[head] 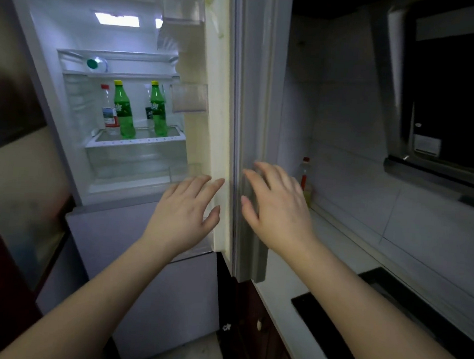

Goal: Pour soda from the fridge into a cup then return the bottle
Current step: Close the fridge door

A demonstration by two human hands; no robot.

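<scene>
Soda: two green bottles with yellow caps stand upright on the lit fridge shelf, at about 10 o'clock from the hands; near one (124,112), far one (158,109), well apart from both hands.
Other bottles: a clear one with a red cap and red-and-white label (109,108) stands just beside the near green bottle at its 9 o'clock; one with a green cap (96,64) lies on the shelf above.
Door: the fridge door (214,121) stands open, edge-on to the camera at 12 o'clock, likely so the shelf can be reached.
Left hand: (184,212) fingers straight and spread, holding nothing, tips at the door's inner edge; touching or just short, I cannot tell.
Right hand: (277,207) fingers spread and empty, at the door's outer face, blurred.
Why so: both hands flank the door edge, probably to steady it open before a reach inward.
Labels: white characters on the green bottles, too small to read; no brand legible.
Desk: (292,289) at 3 o'clock, carrying a dark hob (361,314) and a red-capped bottle (304,178) in the corner.
Cup: none visible.
Stage: early, I judge; soda untouched.
</scene>
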